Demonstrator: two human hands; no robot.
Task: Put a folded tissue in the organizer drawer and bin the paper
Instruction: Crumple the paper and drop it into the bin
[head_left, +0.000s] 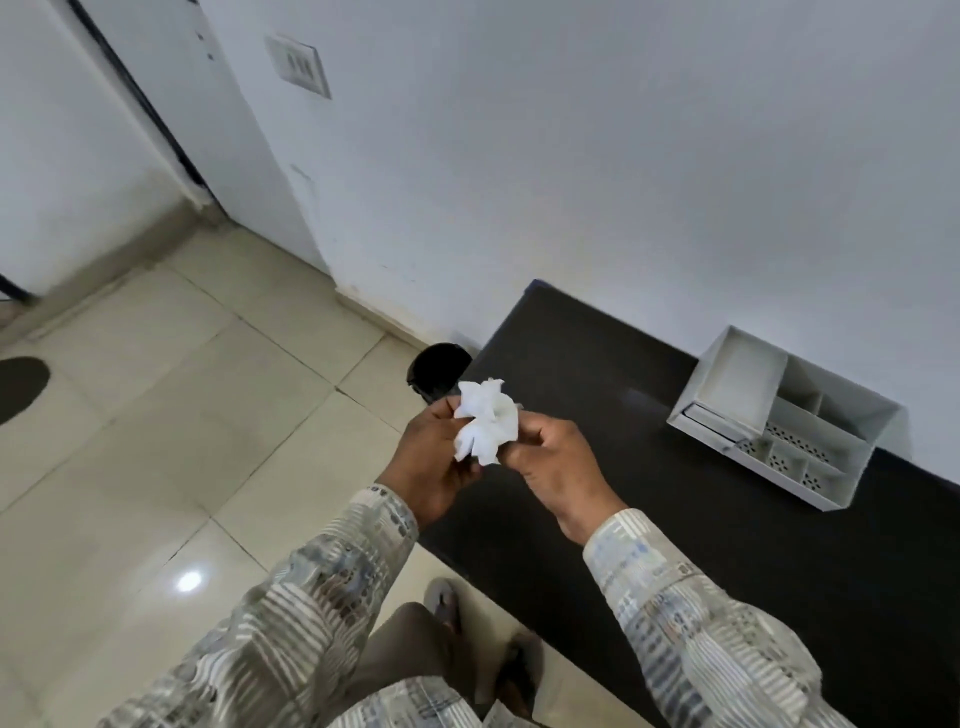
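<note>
Both hands hold a white paper (485, 421) up in the air. The paper is all crumpled, like a little bunch. The left hand (434, 462) pinches the left side of it with fingers and thumb. The right hand (556, 465) pinches the right side, with its fingers curled in tight.

The paper hangs over the left end of a black table (649, 519). Just behind it, on the floor (156, 415), stands a black bin (439, 371). The bin sits beside the table's end, near the white wall (571, 156).

A white organizer (789, 415) sits on the table by the wall, well apart from the hands. Its drawer (740, 382) looks pulled out on the left side. It has small boxes inside with dotted bottoms.

Both sleeves (322, 597) have gray stripes.
</note>
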